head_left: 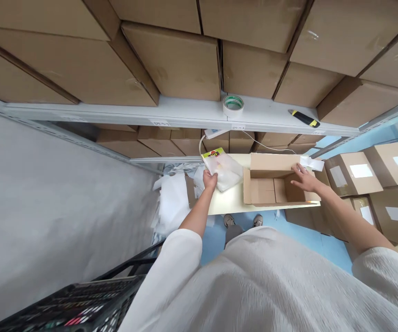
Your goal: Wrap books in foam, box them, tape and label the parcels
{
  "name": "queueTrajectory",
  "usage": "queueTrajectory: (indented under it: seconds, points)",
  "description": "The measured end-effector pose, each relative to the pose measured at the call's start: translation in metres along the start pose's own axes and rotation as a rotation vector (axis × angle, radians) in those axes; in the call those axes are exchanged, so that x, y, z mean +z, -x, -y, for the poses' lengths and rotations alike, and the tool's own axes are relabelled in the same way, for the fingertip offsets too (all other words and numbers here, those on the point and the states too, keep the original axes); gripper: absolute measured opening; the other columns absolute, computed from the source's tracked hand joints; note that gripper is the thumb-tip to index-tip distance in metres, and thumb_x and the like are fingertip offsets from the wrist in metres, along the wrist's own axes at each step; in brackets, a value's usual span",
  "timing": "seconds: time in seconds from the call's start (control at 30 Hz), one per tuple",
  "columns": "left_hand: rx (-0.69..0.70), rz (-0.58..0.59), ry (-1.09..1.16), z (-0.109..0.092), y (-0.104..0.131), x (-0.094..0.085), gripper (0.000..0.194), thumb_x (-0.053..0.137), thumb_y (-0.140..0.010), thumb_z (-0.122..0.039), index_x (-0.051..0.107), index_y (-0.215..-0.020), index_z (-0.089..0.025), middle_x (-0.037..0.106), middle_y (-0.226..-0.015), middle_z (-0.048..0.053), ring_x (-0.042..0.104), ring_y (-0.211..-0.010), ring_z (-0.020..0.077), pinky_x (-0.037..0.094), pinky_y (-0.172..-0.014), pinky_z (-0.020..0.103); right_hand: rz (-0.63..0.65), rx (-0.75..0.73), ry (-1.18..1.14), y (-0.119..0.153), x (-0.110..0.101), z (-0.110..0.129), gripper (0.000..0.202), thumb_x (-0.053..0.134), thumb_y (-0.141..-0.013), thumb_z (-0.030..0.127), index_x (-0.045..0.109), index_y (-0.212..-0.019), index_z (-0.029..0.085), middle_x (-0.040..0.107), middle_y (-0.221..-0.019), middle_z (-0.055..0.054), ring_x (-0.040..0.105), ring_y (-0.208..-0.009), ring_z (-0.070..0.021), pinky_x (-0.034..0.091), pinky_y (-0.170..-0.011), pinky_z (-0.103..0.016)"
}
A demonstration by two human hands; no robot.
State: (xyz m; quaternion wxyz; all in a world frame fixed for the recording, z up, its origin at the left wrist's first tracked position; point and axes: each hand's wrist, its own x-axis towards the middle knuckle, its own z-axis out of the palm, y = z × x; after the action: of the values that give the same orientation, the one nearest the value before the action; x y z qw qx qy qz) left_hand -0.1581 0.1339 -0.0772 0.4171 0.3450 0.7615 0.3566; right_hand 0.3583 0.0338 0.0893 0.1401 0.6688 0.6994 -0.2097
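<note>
My left hand [210, 180] grips the lower left edge of a clear plastic bag [225, 171] with a yellow and red header, left of an open cardboard box [264, 190]. The box stands on a pale yellow table [219, 204], its far flap raised and its inside bare where it shows. My right hand [303, 179] is over the box's right end, fingers spread, with nothing held. A white paper slip [312, 163] lies at the box's far right corner.
A shelf [192, 110] above the table bears stacked boxes, a tape roll [233, 106] and a yellow-black cutter [304, 118]. White wrapping [173, 203] is heaped left; labelled cartons [354, 173] stand right. A black crate [95, 299] is at lower left.
</note>
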Motion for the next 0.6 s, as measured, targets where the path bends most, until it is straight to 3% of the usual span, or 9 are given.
queueTrajectory:
  seconds: [0.17,0.3,0.47,0.6]
  points:
    - [0.139,-0.052,0.021,-0.016,0.017,-0.046,0.031,0.070,-0.079,-0.019,0.043,-0.089,-0.029,0.051,-0.079,-0.005,0.060,-0.078,0.0190,0.056,-0.081,0.031,-0.013,-0.029,-0.004,-0.003,0.004,-0.004,0.094,0.045,-0.103,0.074,0.019,-0.182,0.030,0.003,-0.190,-0.013,0.031,-0.167,-0.0506,0.038,-0.129,-0.071]
    - [0.266,-0.133,0.057,-0.042,0.034,-0.084,0.030,0.070,-0.083,-0.019,0.043,-0.092,-0.028,0.054,-0.084,-0.003,0.061,-0.080,0.0175,0.055,-0.078,0.027,-0.050,-0.078,-0.020,-0.010,0.011,-0.011,0.093,0.046,-0.102,0.072,0.020,-0.182,0.032,0.006,-0.190,-0.014,0.035,-0.166,-0.0505,0.038,-0.127,-0.074]
    - [0.504,-0.223,0.084,-0.098,0.067,-0.124,0.034,0.074,-0.085,-0.022,0.041,-0.092,-0.027,0.047,-0.082,-0.006,0.053,-0.072,0.0130,0.048,-0.069,0.022,-0.092,-0.120,-0.013,-0.016,0.017,-0.019,0.095,0.052,-0.100,0.073,0.022,-0.181,0.035,0.009,-0.190,-0.011,0.043,-0.161,-0.0507,0.038,-0.129,-0.071]
    - [0.719,-0.219,0.085,-0.153,0.105,-0.131,0.037,0.077,-0.085,-0.023,0.041,-0.092,-0.027,0.043,-0.081,-0.007,0.049,-0.069,0.0114,0.043,-0.065,0.021,-0.093,-0.133,-0.034,-0.017,0.017,-0.021,0.093,0.051,-0.100,0.071,0.022,-0.181,0.035,0.009,-0.190,-0.009,0.044,-0.160,-0.0518,0.040,-0.128,-0.072]
